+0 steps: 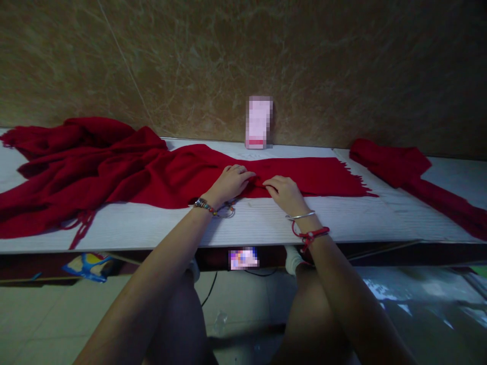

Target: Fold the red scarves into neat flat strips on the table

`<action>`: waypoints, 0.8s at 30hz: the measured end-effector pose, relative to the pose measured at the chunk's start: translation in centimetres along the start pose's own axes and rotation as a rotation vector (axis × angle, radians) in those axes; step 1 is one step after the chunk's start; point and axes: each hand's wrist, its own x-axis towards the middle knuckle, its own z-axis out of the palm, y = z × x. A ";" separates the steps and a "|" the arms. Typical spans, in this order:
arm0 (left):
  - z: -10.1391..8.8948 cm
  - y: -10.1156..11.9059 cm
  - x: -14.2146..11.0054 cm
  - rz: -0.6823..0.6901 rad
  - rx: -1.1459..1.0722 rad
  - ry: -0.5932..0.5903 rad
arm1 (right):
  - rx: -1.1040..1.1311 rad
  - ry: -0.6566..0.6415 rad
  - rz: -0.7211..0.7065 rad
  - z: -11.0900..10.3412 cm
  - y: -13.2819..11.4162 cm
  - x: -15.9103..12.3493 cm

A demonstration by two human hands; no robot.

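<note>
A long red scarf (182, 172) lies along the white tabletop. Its left part is bunched in loose folds, while its right part lies flat and narrow, ending in a fringe. Near the scarf's middle, my left hand (231, 183) rests on the cloth with its fingers closed on a bit of it. Just to the right, my right hand (286, 192) pinches the same cloth between thumb and fingers. A short gap with a small raised wrinkle separates the two hands. Some fingertips are hidden by the hands and the fabric.
A second red cloth strip (391, 159) lies folded at the right. A blurred pink box-shaped object (259, 121) stands against the brown marbled wall (198, 66). Below the white tabletop (243, 228) are a blue-and-yellow packet (89, 266) and a blurred bright object (243, 258).
</note>
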 end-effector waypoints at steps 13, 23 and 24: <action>0.5 0.4 0.2 0.018 0.040 -0.041 | 0.020 -0.107 0.012 -0.3 -0.4 -0.1; -0.2 -0.4 -0.3 -0.048 0.114 0.060 | 0.011 -0.065 0.010 0.1 0.3 -0.2; -0.3 -0.6 -0.4 -0.059 0.113 0.074 | 0.015 -0.059 0.005 0.2 0.3 -0.2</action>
